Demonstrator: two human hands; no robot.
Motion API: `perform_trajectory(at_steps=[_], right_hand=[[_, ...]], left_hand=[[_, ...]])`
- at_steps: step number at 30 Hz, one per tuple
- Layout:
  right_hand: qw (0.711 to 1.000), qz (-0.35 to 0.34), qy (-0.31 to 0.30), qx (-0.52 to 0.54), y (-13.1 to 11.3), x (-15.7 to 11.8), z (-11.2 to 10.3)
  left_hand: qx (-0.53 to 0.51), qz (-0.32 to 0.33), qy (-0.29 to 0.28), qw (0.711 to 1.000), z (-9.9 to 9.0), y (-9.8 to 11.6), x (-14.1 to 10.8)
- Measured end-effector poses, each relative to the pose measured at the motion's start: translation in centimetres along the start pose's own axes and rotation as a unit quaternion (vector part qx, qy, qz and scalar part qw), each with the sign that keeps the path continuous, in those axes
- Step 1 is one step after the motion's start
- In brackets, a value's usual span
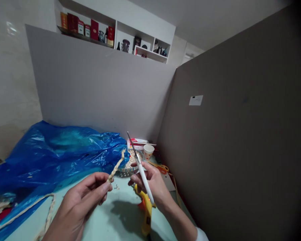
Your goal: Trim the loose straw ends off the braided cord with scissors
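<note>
My left hand pinches a pale braided cord between thumb and fingers, its frayed end pointing up. More of the same kind of cord lies at the lower left. In my right hand is a slim white-handled tool with a thin dark metal tip pointing up and left; the tip and the cord's end look apart. Below that hand a yellow tool with an orange part rests on the pale green table.
Crumpled blue plastic covers the left and back. Behind my hands are a perforated basket, a paper cup and orange-handled scissors. Grey panels stand behind and at the right. Shelves hold boxes and vases.
</note>
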State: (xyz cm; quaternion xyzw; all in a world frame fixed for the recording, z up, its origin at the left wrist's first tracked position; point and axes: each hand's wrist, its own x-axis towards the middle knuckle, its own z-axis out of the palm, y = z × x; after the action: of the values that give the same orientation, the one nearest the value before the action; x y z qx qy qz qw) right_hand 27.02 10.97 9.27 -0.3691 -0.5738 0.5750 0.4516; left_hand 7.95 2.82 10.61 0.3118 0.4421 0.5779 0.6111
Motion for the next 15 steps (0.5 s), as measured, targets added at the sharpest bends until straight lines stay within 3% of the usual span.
perform_trajectory(at_steps=[4,8,11,15], right_hand=[[1.000,-0.008,-0.009,0.003,0.0,-0.2,0.2],[0.985,-0.087,0.017,-0.148,0.1,-0.8,-0.3],[0.933,-0.207,0.002,-0.295,0.0,-1.2,-1.1],[0.860,-0.325,-0.005,-0.394,-0.1,-1.3,-1.7]], left_hand=[[0.027,0.022,0.011,0.999,0.8,0.0,-0.7],[0.068,0.076,0.074,0.992,0.8,-0.1,-0.6],[0.085,0.113,0.105,0.984,0.4,-0.1,-0.3],[0.080,0.132,0.117,0.981,-0.3,-0.3,0.1]])
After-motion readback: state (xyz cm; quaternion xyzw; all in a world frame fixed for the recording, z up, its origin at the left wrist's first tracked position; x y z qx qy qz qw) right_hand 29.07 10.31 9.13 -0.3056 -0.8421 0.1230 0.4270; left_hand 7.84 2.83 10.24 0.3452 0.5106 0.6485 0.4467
